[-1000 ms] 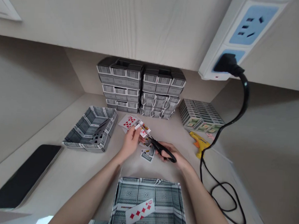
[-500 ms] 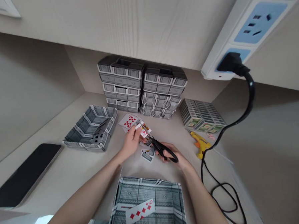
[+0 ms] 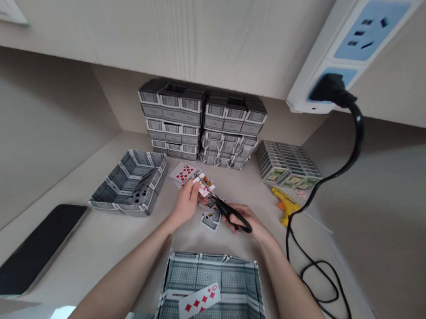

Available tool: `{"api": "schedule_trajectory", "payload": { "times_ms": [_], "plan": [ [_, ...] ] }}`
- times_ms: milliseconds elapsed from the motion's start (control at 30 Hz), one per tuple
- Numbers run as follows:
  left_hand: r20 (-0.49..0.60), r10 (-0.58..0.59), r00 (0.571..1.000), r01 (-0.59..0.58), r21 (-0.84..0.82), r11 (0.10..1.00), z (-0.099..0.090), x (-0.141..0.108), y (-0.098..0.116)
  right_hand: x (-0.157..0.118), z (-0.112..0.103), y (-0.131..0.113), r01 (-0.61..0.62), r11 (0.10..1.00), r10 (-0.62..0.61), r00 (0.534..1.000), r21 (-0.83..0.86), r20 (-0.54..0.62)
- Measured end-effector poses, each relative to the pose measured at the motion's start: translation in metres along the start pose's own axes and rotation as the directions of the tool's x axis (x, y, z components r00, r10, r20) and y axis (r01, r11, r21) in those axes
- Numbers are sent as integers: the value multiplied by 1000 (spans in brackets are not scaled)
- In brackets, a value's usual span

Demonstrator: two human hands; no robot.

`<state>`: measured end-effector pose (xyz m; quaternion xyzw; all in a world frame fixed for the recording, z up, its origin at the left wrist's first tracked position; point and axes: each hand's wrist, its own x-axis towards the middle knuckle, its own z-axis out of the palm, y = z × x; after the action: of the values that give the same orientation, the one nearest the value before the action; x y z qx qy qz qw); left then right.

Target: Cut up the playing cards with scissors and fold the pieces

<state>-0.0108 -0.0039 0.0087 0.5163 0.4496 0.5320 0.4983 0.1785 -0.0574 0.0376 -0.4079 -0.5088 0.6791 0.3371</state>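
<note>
My left hand (image 3: 187, 201) pinches a playing card (image 3: 201, 187) by its near side. Black-handled scissors (image 3: 231, 212) are in my right hand (image 3: 247, 218), their blades at the card, partly hidden by it. Beneath and beside the hands lie cut card pieces (image 3: 209, 221) with grey backs. A red hearts card (image 3: 183, 172) rests flat just beyond my left hand. Between my forearms stands an open box (image 3: 213, 257) made of folded cards, with a cut strip of a nine of diamonds (image 3: 200, 301) inside.
Another card box (image 3: 101, 202) with loose cards is on the left, near a black phone (image 3: 33, 250). Stacked card boxes (image 3: 172, 114) line the back. On the right are card packs (image 3: 287, 163), a yellow glue gun (image 3: 285, 203) and a looping black cord (image 3: 357, 133) plugged into a power strip (image 3: 329, 56).
The scissor handles have shifted very slightly left and down with my right hand. The card in my left hand has barely moved.
</note>
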Motion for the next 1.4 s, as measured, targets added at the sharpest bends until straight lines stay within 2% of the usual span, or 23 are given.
{"api": "schedule_trajectory", "payload": {
  "times_ms": [267, 533, 833, 1033, 1400],
  "plan": [
    [35, 48, 998, -49, 34, 998, -2, 0, 2, 1, -1, 2, -3, 1000, 3, 1000, 12, -16],
    [24, 68, 997, -70, 75, 995, -3, 1, 0, 0, 1, 1, 2, 999, -1, 1000, 32, -28],
    [12, 8, 1000, -9, 43, 999, -4, 2, 0, 1, 4, -1, -19, 1000, 20, 998, 19, -60],
    [37, 49, 998, -53, 126, 991, -5, 2, 2, 0, 5, -2, -18, 1000, 19, 998, 14, -67],
    [63, 21, 998, -25, 49, 998, -4, 4, 4, 0, 11, -4, 11, 999, -7, 997, 50, -82]
  ]
}}
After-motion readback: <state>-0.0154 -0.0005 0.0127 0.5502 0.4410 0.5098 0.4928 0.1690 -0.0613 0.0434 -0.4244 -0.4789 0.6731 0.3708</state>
